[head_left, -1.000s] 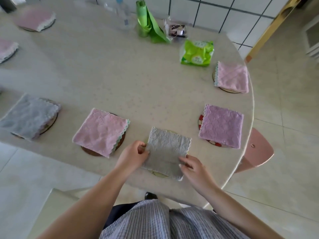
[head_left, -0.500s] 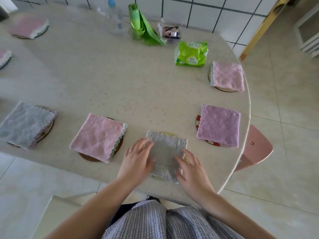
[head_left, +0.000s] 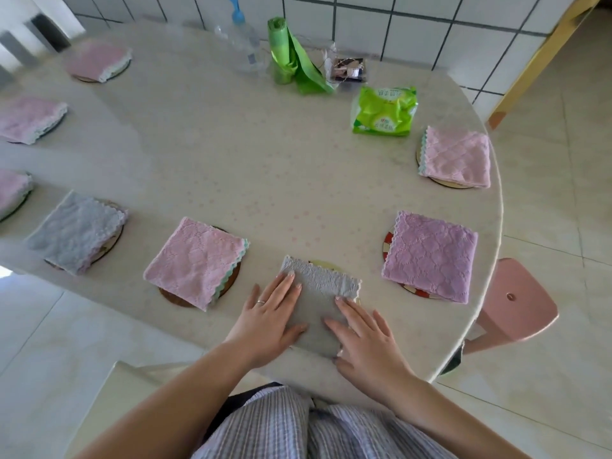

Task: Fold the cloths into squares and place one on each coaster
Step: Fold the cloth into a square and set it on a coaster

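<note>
left hand (head_left: 270, 318) flat, fingers straight, on grey cloth (head_left: 319, 304) | right hand (head_left: 366, 336) same | risk: lifting hands drags cloth off coaster (head_left: 323, 265), near worktop (head_left: 231, 160) edge

Grey cloth (head_left: 319, 306): soft, nubby fabric with a scalloped lace-like edge. Table (head_left: 251, 160): smooth, matt, speckled surface. Green packet (head_left: 384, 111): glossy plastic film; wall tiles (head_left: 414, 24): glazed, shiny.

My left hand (head_left: 269, 318) and right hand (head_left: 366, 339) press flat on the grey cloth (head_left: 318, 309) covering its coaster (head_left: 323, 265) at the table (head_left: 231, 160) edge.
</note>
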The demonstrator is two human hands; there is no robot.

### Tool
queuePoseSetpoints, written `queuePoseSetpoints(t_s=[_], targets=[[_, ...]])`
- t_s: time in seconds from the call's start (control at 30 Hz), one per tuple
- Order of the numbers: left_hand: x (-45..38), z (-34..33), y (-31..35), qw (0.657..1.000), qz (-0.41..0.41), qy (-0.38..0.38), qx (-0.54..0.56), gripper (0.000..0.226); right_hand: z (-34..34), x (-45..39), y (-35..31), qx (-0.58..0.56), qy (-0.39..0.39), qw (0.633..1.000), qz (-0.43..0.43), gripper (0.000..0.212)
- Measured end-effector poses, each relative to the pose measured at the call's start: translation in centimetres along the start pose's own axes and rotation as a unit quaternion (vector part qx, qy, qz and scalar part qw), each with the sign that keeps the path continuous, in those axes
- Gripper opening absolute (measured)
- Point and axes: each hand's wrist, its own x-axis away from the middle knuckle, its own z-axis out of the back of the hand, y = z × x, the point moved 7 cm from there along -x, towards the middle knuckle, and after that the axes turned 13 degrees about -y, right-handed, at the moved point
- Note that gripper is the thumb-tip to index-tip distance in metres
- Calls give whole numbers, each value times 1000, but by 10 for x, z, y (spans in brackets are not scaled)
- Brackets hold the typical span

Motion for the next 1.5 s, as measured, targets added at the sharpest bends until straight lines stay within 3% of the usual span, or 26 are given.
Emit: queuePoseSetpoints(t_s=[0.07,0.13,0.2,0.3,0.37,0.43,0.6,0.83,0.93,1.07,1.2,1.5], targets=[[10,8,-4,997,14,32,71,74,16,-5,2,-95,45,994,6,47],[27,11,-14,985,37,92,139,55,29,-12,-2,-142,53,988,1,45],[46,12,-30,971,44,149,184,45,35,-19,-12,-139,-3,990,8,55],[62,17,-63,963,34,186,193,39,37,-21,-19,-75,-176,981,-26,73],[64,27,-92,953,44,197,225,27,45,-20,-19,-60,-212,973,-62,76],[62,41,-119,945,35,206,251,26,53,-26,-23,-95,-199,971,-97,74],[44,79,-193,949,18,161,271,23,64,-65,-77,-197,-72,968,-135,68],[37,87,-274,940,58,35,334,14,23,-124,-155,-343,-46,926,-150,57],[33,79,-277,944,53,-42,322,7,15,-130,-162,-373,1,907,-193,50],[23,81,-270,972,21,-81,218,40,7,-130,-158,-423,79,866,-255,35],[19,83,-271,975,4,-97,202,46,1,-129,-159,-454,126,833,-292,22],[18,84,-274,969,-14,-119,215,42,-3,-135,-168,-457,121,828,-300,10]])
